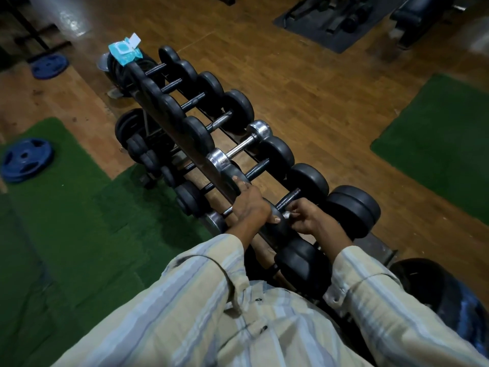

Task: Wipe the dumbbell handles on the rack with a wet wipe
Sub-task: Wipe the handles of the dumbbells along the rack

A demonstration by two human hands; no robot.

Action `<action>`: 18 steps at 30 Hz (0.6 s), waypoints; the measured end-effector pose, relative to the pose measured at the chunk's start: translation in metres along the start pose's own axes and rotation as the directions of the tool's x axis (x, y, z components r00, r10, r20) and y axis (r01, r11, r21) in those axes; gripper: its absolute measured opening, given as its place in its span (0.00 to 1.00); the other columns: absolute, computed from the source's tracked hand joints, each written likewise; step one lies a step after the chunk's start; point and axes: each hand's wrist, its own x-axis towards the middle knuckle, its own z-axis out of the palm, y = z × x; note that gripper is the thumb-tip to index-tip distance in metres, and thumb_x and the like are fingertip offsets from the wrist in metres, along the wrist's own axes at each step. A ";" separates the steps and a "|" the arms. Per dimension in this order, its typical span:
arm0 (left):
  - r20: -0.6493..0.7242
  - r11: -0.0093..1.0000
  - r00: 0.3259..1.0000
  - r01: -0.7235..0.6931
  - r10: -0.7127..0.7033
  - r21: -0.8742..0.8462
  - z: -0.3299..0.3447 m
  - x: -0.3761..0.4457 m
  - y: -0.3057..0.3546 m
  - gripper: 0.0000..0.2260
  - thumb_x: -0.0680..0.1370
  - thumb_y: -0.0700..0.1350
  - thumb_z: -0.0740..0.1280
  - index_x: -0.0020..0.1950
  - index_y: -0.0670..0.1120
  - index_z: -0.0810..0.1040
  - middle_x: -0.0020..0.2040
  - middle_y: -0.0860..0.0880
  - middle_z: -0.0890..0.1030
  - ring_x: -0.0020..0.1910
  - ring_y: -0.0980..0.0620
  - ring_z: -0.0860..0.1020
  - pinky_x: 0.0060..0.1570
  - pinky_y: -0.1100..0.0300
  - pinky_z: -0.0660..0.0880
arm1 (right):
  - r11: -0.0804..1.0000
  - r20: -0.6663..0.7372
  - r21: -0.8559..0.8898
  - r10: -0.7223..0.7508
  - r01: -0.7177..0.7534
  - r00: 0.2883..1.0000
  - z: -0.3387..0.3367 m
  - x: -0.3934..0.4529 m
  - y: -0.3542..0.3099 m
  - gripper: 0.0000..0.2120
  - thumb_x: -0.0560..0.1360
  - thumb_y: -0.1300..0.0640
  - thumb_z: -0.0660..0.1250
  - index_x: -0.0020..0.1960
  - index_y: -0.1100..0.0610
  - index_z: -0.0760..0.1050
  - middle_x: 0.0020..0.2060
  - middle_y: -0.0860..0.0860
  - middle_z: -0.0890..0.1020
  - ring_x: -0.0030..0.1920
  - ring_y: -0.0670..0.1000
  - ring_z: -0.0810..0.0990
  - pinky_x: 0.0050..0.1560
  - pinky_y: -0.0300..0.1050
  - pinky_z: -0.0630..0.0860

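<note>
Wiping a dumbbell handle on the rack [195, 151]
Right hand [308, 218] pinches a wet wipe [287, 214] around the handle [287, 200]; left hand [251, 205] rests, fingers spread, on the dumbbell's near weight [280, 227]

You have eight dumbbells [287, 200] lying across the top tier of the rack [195, 152], seven of them black and one chrome [239, 149], while those on the lower tier are too hidden for you to count. At the rack's far end sits one pack of wipes [124, 50], and you have one wet wipe [288, 214] between your two hands, left hand [252, 205] and right hand [308, 217]. On the floor off the rack's left side you can count two blue weight plates [26, 160], and two green mats [436, 144], one on each side.
</note>
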 end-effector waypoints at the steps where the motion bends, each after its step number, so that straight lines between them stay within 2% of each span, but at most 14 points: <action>1: -0.001 1.000 1.000 0.002 -0.002 -0.015 0.000 0.000 0.000 0.71 0.61 0.52 0.86 0.79 0.40 0.31 0.81 0.43 0.61 0.69 0.40 0.74 0.64 0.49 0.75 | 0.997 -0.031 -0.074 -0.012 0.010 0.999 -0.004 -0.001 0.000 0.07 0.74 0.70 0.60 0.41 0.60 0.71 0.32 0.56 0.72 0.25 0.51 0.72 0.25 0.42 0.74; 3: 0.001 0.999 1.000 0.003 -0.003 -0.044 0.001 0.000 -0.002 0.72 0.61 0.52 0.86 0.79 0.41 0.29 0.80 0.43 0.64 0.70 0.40 0.73 0.66 0.50 0.73 | 0.983 -0.060 -0.175 -0.061 0.049 0.996 -0.011 -0.011 -0.001 0.07 0.74 0.74 0.64 0.46 0.64 0.76 0.36 0.58 0.78 0.30 0.53 0.79 0.24 0.40 0.75; 5: -0.005 0.999 1.000 -0.009 0.009 -0.039 0.001 0.000 -0.003 0.71 0.61 0.51 0.86 0.79 0.40 0.30 0.81 0.43 0.62 0.70 0.40 0.73 0.66 0.50 0.73 | 0.961 -0.120 -0.245 -0.162 0.129 0.979 -0.017 -0.020 -0.003 0.09 0.71 0.73 0.70 0.51 0.67 0.78 0.40 0.61 0.82 0.36 0.58 0.82 0.27 0.45 0.78; 7: -0.014 1.000 1.000 -0.019 0.018 -0.023 0.000 -0.002 -0.004 0.72 0.61 0.52 0.86 0.79 0.40 0.30 0.82 0.44 0.60 0.70 0.40 0.74 0.65 0.50 0.74 | 0.888 -0.146 -0.318 -0.393 0.333 0.908 -0.016 -0.024 -0.009 0.10 0.71 0.69 0.73 0.51 0.65 0.82 0.42 0.62 0.84 0.35 0.57 0.82 0.32 0.49 0.79; 8: -0.014 1.000 1.000 -0.017 0.017 -0.022 0.000 -0.003 -0.004 0.72 0.61 0.52 0.86 0.79 0.40 0.30 0.82 0.44 0.60 0.70 0.40 0.74 0.65 0.50 0.74 | 0.790 -0.136 -0.383 -0.561 0.479 0.817 -0.015 -0.024 -0.011 0.10 0.72 0.67 0.72 0.53 0.64 0.83 0.42 0.60 0.85 0.35 0.54 0.82 0.35 0.49 0.80; 9: -0.014 1.000 1.000 -0.017 0.017 -0.018 0.000 -0.003 -0.003 0.71 0.61 0.52 0.86 0.79 0.40 0.31 0.82 0.44 0.59 0.71 0.40 0.73 0.65 0.49 0.74 | 0.635 -0.097 -0.466 -0.729 0.616 0.678 -0.015 -0.025 -0.013 0.10 0.74 0.66 0.70 0.54 0.61 0.85 0.41 0.56 0.85 0.35 0.48 0.82 0.36 0.46 0.80; 10: -0.013 1.000 1.000 -0.016 0.016 -0.012 -0.001 -0.004 -0.003 0.71 0.61 0.52 0.86 0.79 0.40 0.31 0.83 0.44 0.57 0.71 0.40 0.73 0.65 0.49 0.74 | 0.434 -0.037 -0.570 -0.862 0.698 0.506 -0.016 -0.023 -0.014 0.12 0.76 0.64 0.68 0.55 0.57 0.86 0.41 0.50 0.85 0.37 0.42 0.81 0.38 0.41 0.78; 11: -0.009 1.000 1.000 -0.016 0.016 -0.005 -0.002 -0.005 -0.002 0.70 0.61 0.53 0.85 0.80 0.40 0.32 0.83 0.44 0.57 0.71 0.40 0.73 0.65 0.49 0.74 | 0.227 0.062 -0.652 -0.935 0.724 0.349 -0.018 -0.022 -0.014 0.14 0.77 0.64 0.66 0.57 0.54 0.86 0.44 0.46 0.86 0.41 0.39 0.81 0.42 0.37 0.78; 12: -0.006 1.000 1.000 -0.017 0.017 0.000 -0.002 -0.006 -0.002 0.70 0.62 0.53 0.85 0.80 0.40 0.33 0.83 0.44 0.56 0.71 0.40 0.73 0.65 0.49 0.73 | 0.024 0.186 -0.734 -0.954 0.679 0.235 -0.022 -0.016 -0.013 0.15 0.77 0.65 0.65 0.58 0.53 0.85 0.49 0.46 0.86 0.48 0.39 0.82 0.48 0.36 0.78; 13: -0.003 1.000 1.000 -0.018 0.018 0.008 -0.003 -0.007 -0.002 0.69 0.62 0.53 0.85 0.80 0.40 0.33 0.83 0.44 0.54 0.72 0.40 0.72 0.65 0.49 0.73 | -0.168 0.341 -0.793 -0.919 0.586 0.199 -0.027 -0.007 -0.011 0.18 0.76 0.67 0.64 0.60 0.53 0.84 0.56 0.47 0.85 0.56 0.44 0.82 0.53 0.40 0.79; 14: -0.002 1.000 1.000 -0.021 0.021 0.020 -0.003 -0.007 -0.002 0.68 0.62 0.54 0.85 0.81 0.39 0.34 0.84 0.44 0.52 0.72 0.40 0.72 0.65 0.50 0.73 | -0.329 0.481 -0.823 -0.837 0.462 0.262 -0.032 0.004 -0.008 0.21 0.74 0.68 0.63 0.63 0.53 0.81 0.63 0.49 0.82 0.65 0.49 0.79 0.59 0.46 0.79; 15: -0.003 0.999 1.000 -0.028 0.028 0.035 -0.004 -0.009 -0.002 0.68 0.63 0.54 0.85 0.81 0.39 0.35 0.84 0.44 0.49 0.73 0.41 0.71 0.65 0.50 0.73 | -0.430 0.557 -0.823 -0.742 0.372 0.373 -0.037 0.015 -0.004 0.25 0.73 0.68 0.62 0.68 0.55 0.77 0.70 0.52 0.77 0.72 0.52 0.73 0.65 0.51 0.76; 16: -0.002 0.999 0.999 -0.032 0.032 0.042 -0.003 -0.009 -0.002 0.68 0.63 0.54 0.85 0.81 0.39 0.35 0.84 0.45 0.47 0.73 0.41 0.71 0.65 0.50 0.73 | -0.472 0.573 -0.820 -0.666 0.325 0.478 -0.040 0.022 0.001 0.31 0.71 0.68 0.62 0.74 0.57 0.71 0.75 0.54 0.71 0.77 0.54 0.66 0.72 0.54 0.70; 18: -0.005 0.999 1.000 -0.027 0.027 0.039 -0.004 -0.009 -0.002 0.69 0.63 0.54 0.85 0.80 0.39 0.34 0.84 0.45 0.48 0.73 0.41 0.71 0.65 0.50 0.73 | -0.479 0.551 -0.828 -0.594 0.293 0.585 -0.038 0.025 0.006 0.38 0.71 0.67 0.63 0.80 0.59 0.60 0.80 0.56 0.62 0.81 0.55 0.56 0.78 0.54 0.60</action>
